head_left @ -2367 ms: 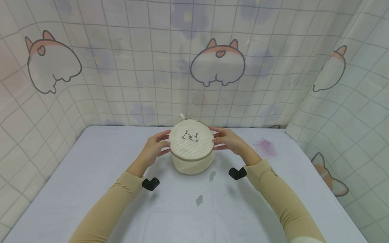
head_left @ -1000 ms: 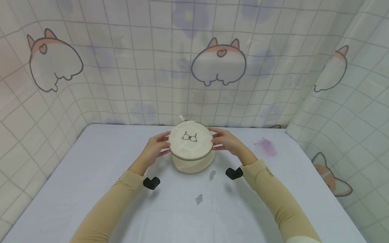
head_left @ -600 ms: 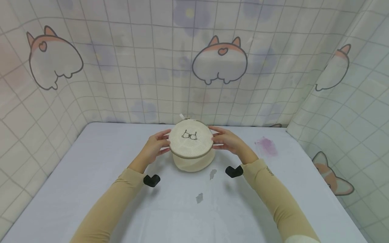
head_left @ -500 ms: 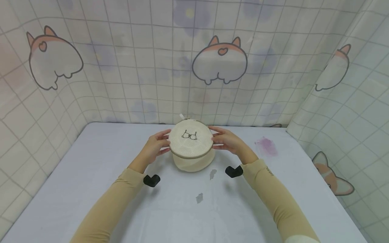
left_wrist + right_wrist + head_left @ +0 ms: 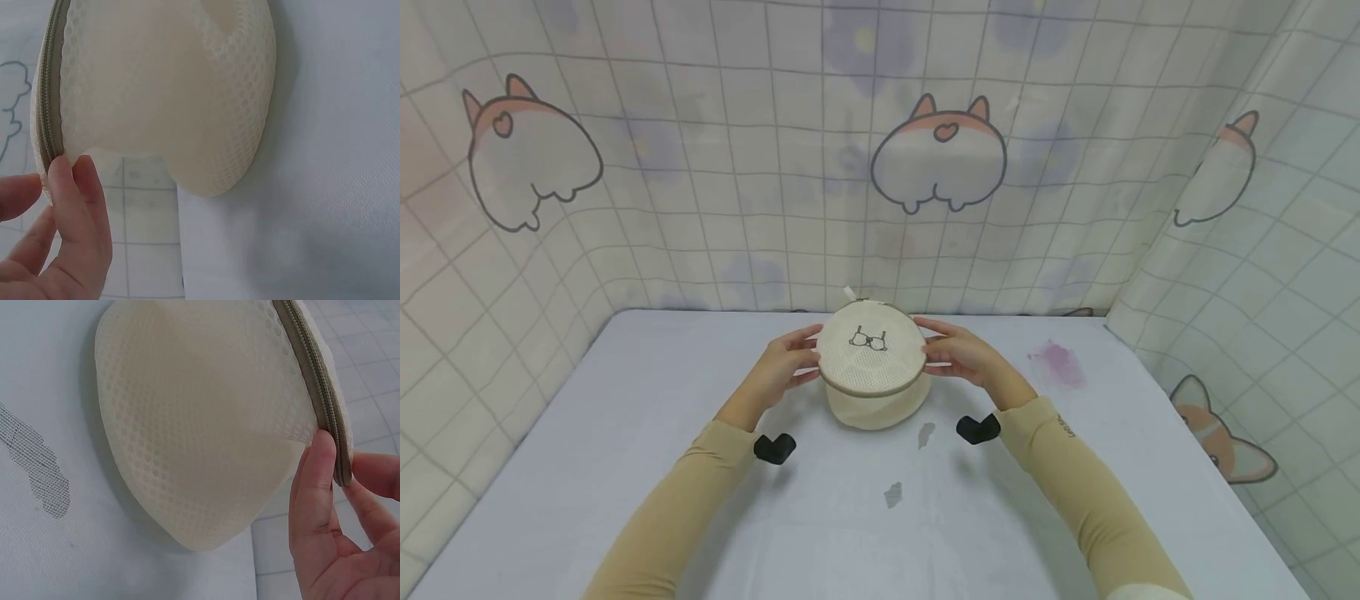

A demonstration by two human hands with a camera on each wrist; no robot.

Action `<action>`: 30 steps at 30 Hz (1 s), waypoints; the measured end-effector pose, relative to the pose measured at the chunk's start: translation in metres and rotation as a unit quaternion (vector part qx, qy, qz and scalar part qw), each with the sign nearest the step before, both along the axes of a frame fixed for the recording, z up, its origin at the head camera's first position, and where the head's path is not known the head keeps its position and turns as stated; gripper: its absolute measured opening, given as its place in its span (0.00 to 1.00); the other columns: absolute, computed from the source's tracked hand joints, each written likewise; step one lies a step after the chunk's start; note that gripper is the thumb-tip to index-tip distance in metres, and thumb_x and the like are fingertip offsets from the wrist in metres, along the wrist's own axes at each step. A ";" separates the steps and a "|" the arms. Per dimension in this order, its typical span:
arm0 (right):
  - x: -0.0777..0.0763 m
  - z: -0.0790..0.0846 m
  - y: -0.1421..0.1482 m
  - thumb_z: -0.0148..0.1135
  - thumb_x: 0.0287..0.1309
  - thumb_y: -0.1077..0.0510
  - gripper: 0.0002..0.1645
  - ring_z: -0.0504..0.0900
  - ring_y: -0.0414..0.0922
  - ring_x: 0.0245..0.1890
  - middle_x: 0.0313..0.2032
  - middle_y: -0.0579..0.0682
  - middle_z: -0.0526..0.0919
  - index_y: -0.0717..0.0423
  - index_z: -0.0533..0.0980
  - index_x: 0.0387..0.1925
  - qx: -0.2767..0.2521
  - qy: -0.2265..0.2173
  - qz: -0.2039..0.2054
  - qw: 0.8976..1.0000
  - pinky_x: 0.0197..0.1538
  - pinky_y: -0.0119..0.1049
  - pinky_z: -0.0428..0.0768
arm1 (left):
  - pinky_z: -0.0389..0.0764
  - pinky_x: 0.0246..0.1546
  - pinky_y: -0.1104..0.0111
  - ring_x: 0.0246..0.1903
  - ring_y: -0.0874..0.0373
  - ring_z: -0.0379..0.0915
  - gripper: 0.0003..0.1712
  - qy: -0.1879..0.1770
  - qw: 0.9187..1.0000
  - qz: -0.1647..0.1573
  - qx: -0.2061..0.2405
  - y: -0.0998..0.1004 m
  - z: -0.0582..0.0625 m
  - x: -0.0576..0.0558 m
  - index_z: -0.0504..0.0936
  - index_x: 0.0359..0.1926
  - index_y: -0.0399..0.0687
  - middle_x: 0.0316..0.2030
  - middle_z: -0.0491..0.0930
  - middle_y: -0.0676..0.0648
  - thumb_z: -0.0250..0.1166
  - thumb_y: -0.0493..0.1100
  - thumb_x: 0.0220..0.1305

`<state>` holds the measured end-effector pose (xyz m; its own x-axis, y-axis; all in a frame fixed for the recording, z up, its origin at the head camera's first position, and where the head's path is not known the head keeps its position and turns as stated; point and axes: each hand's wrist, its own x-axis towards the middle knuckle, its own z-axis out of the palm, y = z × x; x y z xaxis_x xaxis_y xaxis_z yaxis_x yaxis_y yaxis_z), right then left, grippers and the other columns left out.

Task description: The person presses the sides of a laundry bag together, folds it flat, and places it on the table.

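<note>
1. Left hand (image 5: 775, 367) is mostly closed: its thumb and fingertips pinch the rim of the mesh bag (image 5: 874, 410) at the bag's left side.
2. Right hand (image 5: 966, 354) has a similar pinch at the bag's right side, with the zipper (image 5: 317, 375) between its thumb and fingers.
3. Mesh bag is between the two hands, over the table (image 5: 850, 542); its round lid (image 5: 871, 373), with a glasses drawing (image 5: 868, 339), slopes down toward the near side. The bottom seems to touch the table, but I cannot be fully sure.
4. White tab (image 5: 849, 292) sticks out beyond the bag's far rim; no finger touches it.
5. In my judgement, because only the rim is pinched, an uneven lift could let one side slip, and the bag would tip.
6. Also, the wall looks soft; too much inward pressure could bend the rim and collapse the bag.
</note>
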<state>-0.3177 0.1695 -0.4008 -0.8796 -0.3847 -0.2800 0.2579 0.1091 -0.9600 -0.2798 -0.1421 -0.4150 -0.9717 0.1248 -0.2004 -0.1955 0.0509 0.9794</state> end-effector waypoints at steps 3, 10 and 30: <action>-0.001 -0.001 0.000 0.53 0.72 0.69 0.39 0.84 0.40 0.39 0.53 0.54 0.76 0.53 0.57 0.80 -0.002 -0.005 -0.005 1.000 0.47 0.36 0.85 | 0.79 0.59 0.61 0.51 0.53 0.76 0.35 0.000 1.000 -0.008 -0.003 -0.001 0.000 -0.001 0.63 0.78 0.48 0.70 0.67 0.37 0.56 0.32 0.72; -0.002 -0.005 -0.002 0.53 0.72 0.69 0.38 0.84 0.41 0.39 0.54 0.55 0.75 0.51 0.59 0.79 0.001 -0.018 -0.015 1.000 0.47 0.37 0.85 | 0.79 0.58 0.62 0.51 0.53 0.76 0.36 -0.005 1.000 -0.012 0.000 -0.002 -0.001 -0.002 0.62 0.78 0.47 0.70 0.66 0.37 0.56 0.31 0.72; -0.003 -0.009 -0.008 0.52 0.71 0.70 0.39 0.81 0.40 0.37 0.48 0.53 0.73 0.50 0.60 0.79 0.001 -0.041 -0.041 0.998 0.42 0.33 0.85 | 0.80 0.56 0.64 0.47 0.56 0.76 0.36 -0.005 1.000 -0.012 0.004 -0.002 -0.008 -0.003 0.62 0.78 0.46 0.69 0.67 0.36 0.55 0.31 0.72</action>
